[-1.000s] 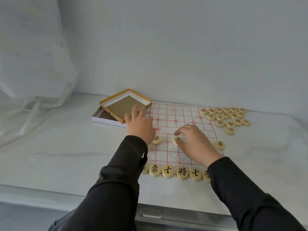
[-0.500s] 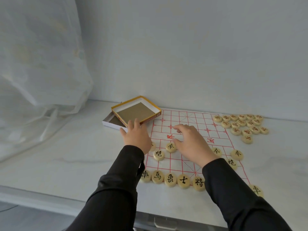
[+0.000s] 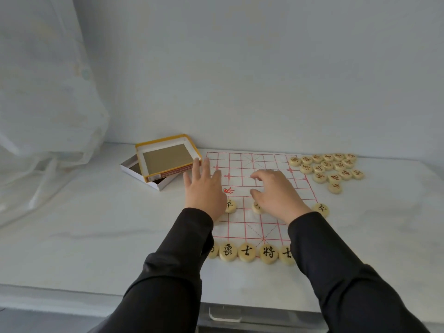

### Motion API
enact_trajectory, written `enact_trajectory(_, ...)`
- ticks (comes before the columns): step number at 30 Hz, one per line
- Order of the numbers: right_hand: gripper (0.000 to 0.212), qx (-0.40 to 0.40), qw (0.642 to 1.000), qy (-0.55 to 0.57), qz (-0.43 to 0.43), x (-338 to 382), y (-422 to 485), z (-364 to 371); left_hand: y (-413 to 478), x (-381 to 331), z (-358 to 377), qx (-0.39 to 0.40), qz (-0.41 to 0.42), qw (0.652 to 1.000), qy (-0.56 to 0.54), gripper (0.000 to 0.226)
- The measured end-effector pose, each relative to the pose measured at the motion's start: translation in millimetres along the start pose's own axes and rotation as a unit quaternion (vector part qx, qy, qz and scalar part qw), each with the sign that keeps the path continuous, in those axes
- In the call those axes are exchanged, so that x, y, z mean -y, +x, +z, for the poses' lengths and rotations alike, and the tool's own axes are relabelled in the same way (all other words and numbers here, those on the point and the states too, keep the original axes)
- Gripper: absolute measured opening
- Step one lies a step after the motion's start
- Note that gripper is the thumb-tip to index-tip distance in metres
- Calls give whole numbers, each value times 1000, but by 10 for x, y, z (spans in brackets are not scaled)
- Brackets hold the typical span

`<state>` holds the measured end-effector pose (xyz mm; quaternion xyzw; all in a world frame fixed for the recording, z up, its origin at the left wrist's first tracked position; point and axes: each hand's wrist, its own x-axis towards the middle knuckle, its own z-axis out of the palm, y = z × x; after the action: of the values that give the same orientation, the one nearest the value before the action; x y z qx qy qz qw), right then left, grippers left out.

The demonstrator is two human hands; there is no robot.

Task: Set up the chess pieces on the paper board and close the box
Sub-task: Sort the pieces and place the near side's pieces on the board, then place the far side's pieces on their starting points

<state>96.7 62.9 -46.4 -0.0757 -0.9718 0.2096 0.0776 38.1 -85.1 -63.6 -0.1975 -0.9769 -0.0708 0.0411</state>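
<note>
A paper board (image 3: pixel 249 164) with a red grid lies on the white counter. Round wooden pieces with black characters form a row (image 3: pixel 247 252) along its near edge, and others stand further up, one (image 3: pixel 230 206) beside my left wrist. My left hand (image 3: pixel 204 188) hovers over the board's left edge with fingers spread and straight, holding nothing. My right hand (image 3: pixel 276 191) is over the board's middle, fingers loosely curled, covering part of a piece (image 3: pixel 256 207). Red-marked pieces (image 3: pixel 329 168) lie in a pile beyond the board's far right corner.
The open box stands at the back left: its yellow-rimmed lid (image 3: pixel 168 156) lies tilted across the white tray (image 3: pixel 144 175). A sheer curtain (image 3: pixel 45 92) hangs at the left. The wall is close behind, and the counter's front edge (image 3: pixel 96 292) runs below my sleeves.
Both hands have risen off the board and moved toward its far half. My right hand has let go of the piece it was placing. The camera has shifted.
</note>
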Motion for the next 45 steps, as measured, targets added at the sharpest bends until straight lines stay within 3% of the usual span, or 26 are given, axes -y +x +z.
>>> enact_trajectory(13, 40, -7, 991, -123, 57, -672, -132, -340, -19, -850, 168, 77, 63, 992, -80, 60)
enact_trajectory(18, 29, -103, 969, -71, 213, -1059, -93, -561, 26, -1177, 159, 69, 93, 986, -121, 57)
enact_trajectory(21, 27, -79, 958, -60, 269, -1285, -91, -622, 30, -1271, 204, 66, 117, 984, -117, 57)
enact_trajectory(25, 28, -22, 961, -48, 271, -1436, -84, -549, 62, -1240, 235, 82, 124, 983, -108, 58)
enact_trajectory(30, 38, -58, 958, -18, 280, -1457, -29, -461, 119, -1133, 190, 77, 102, 984, -122, 58)
enact_trajectory(36, 18, -107, 957, -58, 265, -1462, 11, -367, 143, -1068, 145, 83, 98, 984, -124, 60)
enact_trajectory(42, 38, -90, 961, -32, 259, -1446, 60, -324, 167, -1050, 150, 94, 92, 983, -125, 61)
enact_trajectory(45, 29, -68, 963, -55, 255, -1473, 101, -312, 161, -1042, 175, 105, 95, 983, -118, 61)
